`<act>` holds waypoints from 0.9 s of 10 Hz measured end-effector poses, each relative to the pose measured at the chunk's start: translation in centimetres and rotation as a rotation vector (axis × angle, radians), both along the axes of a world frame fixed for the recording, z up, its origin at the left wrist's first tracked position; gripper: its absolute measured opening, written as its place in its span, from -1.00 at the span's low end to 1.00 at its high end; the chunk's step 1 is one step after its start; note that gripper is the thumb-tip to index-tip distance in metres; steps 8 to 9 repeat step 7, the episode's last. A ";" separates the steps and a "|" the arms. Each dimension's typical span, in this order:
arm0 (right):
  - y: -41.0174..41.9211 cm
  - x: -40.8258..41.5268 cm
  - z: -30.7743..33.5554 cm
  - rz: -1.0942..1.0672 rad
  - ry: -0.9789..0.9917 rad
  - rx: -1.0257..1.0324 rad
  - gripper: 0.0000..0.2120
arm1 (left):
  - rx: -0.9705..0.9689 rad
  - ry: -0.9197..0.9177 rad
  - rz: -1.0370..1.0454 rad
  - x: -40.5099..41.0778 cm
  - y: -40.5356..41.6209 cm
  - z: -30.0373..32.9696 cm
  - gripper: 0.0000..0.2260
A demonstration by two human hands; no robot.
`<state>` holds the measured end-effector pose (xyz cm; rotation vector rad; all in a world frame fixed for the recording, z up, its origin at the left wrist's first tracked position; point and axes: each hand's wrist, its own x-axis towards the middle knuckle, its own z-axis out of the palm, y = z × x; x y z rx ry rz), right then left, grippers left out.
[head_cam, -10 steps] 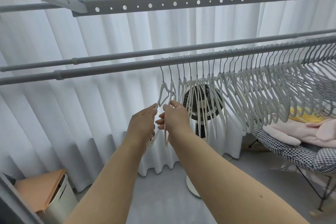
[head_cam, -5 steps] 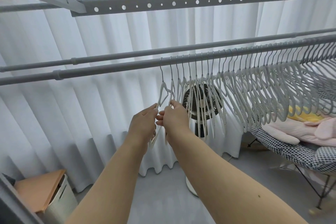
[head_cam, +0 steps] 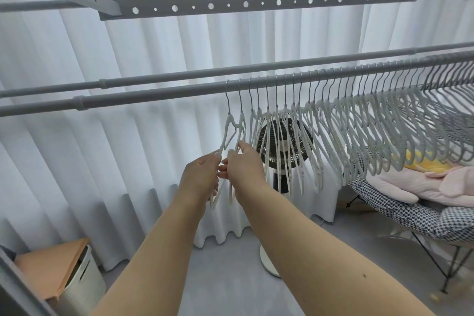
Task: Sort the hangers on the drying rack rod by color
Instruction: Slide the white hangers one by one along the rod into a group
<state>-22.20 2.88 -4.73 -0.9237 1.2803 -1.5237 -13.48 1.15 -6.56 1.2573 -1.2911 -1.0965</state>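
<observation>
A long row of hangers (head_cam: 359,141) hangs from the near grey rod (head_cam: 154,96), white ones at the left, light grey ones to the right, darker grey at the far right. The leftmost white hanger (head_cam: 229,133) and the second white hanger (head_cam: 242,126) hang slightly apart from the rest. My left hand (head_cam: 201,177) pinches the lower arm of the leftmost hanger. My right hand (head_cam: 245,168) grips the arm of the second one. Both hands touch each other below the rod. The hangers' lower ends are partly hidden behind my hands.
A second rod (head_cam: 179,77) runs behind the first, and perforated rack bars (head_cam: 230,4) cross overhead. Behind the hangers stands a black fan (head_cam: 282,146) before white curtains. At the right sits a checked chair (head_cam: 410,213) with pink cushions; a lidded bin (head_cam: 64,272) stands lower left.
Both hands have stayed on the two leftmost hangers, shifting only slightly. The row of hangers hangs as before.
</observation>
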 end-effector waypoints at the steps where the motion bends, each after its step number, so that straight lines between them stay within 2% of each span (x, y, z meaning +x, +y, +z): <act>1: -0.2 0.4 -0.1 -0.011 0.081 0.008 -0.72 | -0.003 -0.010 -0.002 0.1 0.2 0.1 -0.79; 3: 0.5 0.6 0.0 0.009 0.277 0.048 -0.52 | -0.025 -0.044 -0.012 0.2 0.5 0.2 -0.80; 4: 0.7 0.1 0.1 0.032 0.341 0.037 -0.53 | -0.050 -0.059 -0.010 0.3 0.4 0.1 -0.77; 6: 1.1 -0.4 0.0 0.040 0.337 -0.014 -0.60 | -0.083 -0.086 -0.040 0.4 0.5 -0.1 -0.69; 7: 1.5 -0.8 0.1 0.010 0.357 -0.020 -0.53 | -0.080 -0.080 -0.026 0.4 0.4 -0.2 -0.75; 9: 1.5 -0.8 0.1 0.010 0.357 -0.020 -0.53 | -0.080 -0.080 -0.026 0.4 0.4 -0.2 -0.75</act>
